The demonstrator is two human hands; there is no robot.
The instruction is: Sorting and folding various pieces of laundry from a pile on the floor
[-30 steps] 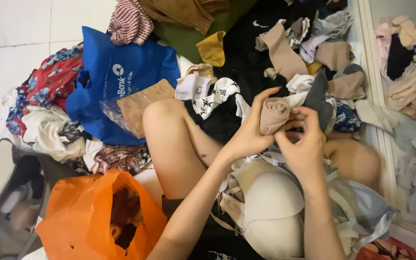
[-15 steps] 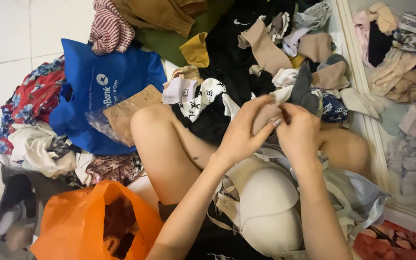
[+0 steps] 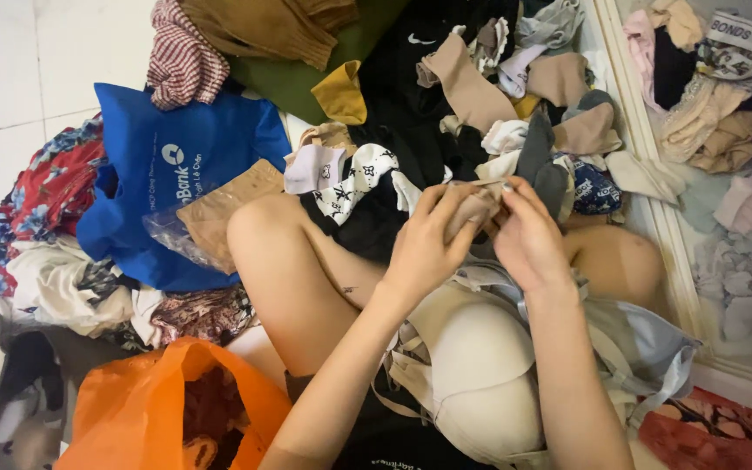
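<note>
My left hand (image 3: pixel 424 248) and my right hand (image 3: pixel 528 239) meet above my lap, both gripping a rolled beige sock (image 3: pixel 473 209) between the fingertips. Most of the sock is hidden by my fingers. Just beyond the hands lies a heap of socks and small garments (image 3: pixel 515 113) in beige, grey, white and black. A cream padded bra (image 3: pixel 480 365) rests on my lap under my forearms. My bare knee (image 3: pixel 263 226) rises to the left of the hands.
A blue cloth bag (image 3: pixel 184 165) lies left of the knee, with a clear plastic packet (image 3: pixel 211 218) on it. An open orange plastic bag (image 3: pixel 158 409) sits at lower left. A mirror frame (image 3: pixel 654 183) runs along the right. Floral clothes (image 3: pixel 45 191) pile on the white tiles.
Both hands closed further over the beige sock, which was a visible roll and is now mostly covered. The view shifted, so the scene slid left and slightly up.
</note>
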